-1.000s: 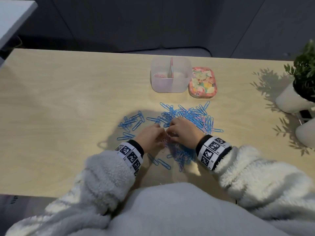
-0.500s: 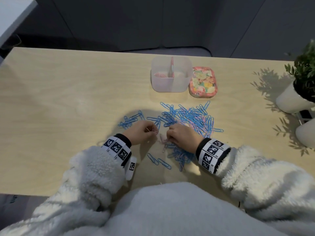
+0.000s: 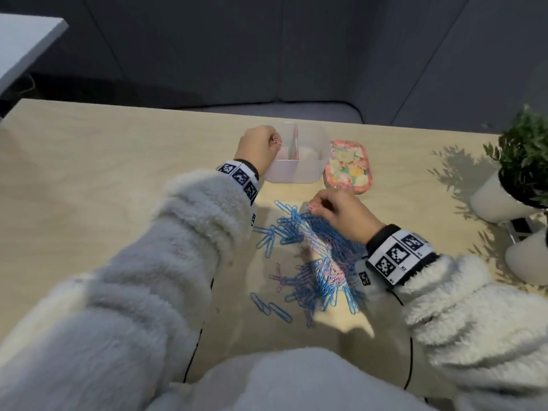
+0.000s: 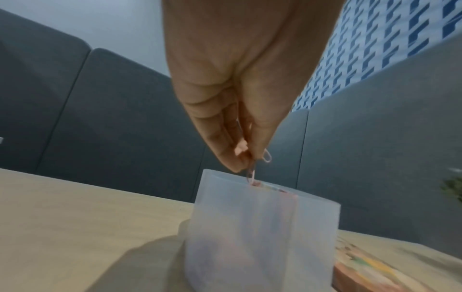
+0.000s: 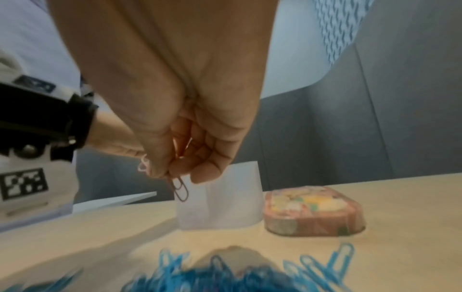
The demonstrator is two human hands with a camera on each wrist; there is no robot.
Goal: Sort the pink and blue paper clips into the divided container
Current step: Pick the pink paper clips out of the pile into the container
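Left wrist view, translucent divided container (image 4: 262, 237), pink-tinted

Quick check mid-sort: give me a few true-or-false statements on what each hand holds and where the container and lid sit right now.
1. The left hand pinches pink paper clips above the divided container. True.
2. The right hand is empty. False: it pinches a paper clip above the pile of clips.
3. The floral lid sits on the container. False: it lies on the table beside it.
4. The pile is mostly blue. True.
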